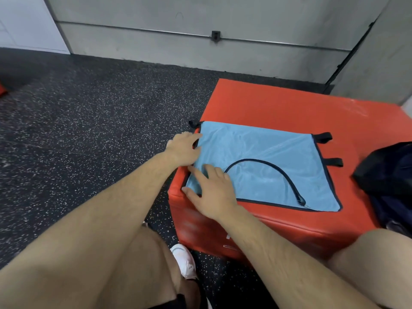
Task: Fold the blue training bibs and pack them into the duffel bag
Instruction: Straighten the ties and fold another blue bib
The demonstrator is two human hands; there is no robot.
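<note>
Bib lies flat on the box's left half. Left hand sits open at the bib's left edge, right hand's flat on its near-left corner, fingers straight. Bag's on the box's right end.

Single view: wide-angle head camera, facing forward and down, close above red padded box; grey wall along frame top.

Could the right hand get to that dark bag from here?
Probably yes. The right hand lies on the left part of the blue bib, the dark bag sits further right, and only the flat bib on the red box lies between them.
</note>
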